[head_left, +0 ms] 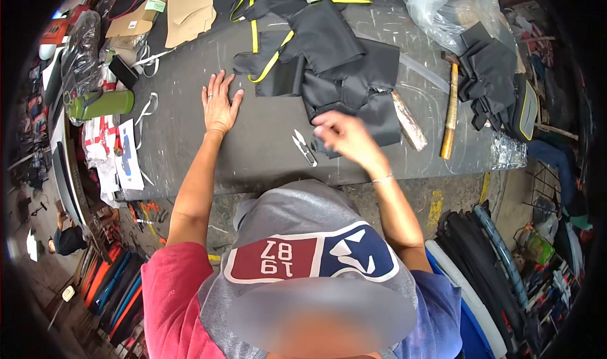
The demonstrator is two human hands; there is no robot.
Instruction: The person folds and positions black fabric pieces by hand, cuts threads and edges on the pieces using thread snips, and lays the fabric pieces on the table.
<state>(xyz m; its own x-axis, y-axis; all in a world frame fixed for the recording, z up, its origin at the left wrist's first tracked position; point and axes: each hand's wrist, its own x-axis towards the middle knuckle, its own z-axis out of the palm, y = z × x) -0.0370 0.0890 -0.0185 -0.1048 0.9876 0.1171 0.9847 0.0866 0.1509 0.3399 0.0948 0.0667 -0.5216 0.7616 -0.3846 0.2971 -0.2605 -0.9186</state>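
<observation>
My left hand (pixel 221 103) lies flat on the dark tabletop (pixel 177 119), fingers spread, holding nothing. Over the near edge of some black fabric pieces (pixel 354 81) is my right hand (pixel 348 141). Its fingers are bent and blurred, so whether they pinch anything is unclear. Small thread snips (pixel 304 148) rest on the table between my hands, closer to the right one. Yellow edging (pixel 272 62) runs along black fabric beyond my hands.
A hammer (pixel 451 109) and a worn, whitish tool-like piece (pixel 410 122) lie at the right. Crumpled black material (pixel 490 71) and clear plastic (pixel 442 11) are farther back. A green bottle (pixel 101 105), printed papers (pixel 129 157) and brown cardboard (pixel 190 8) are at the left.
</observation>
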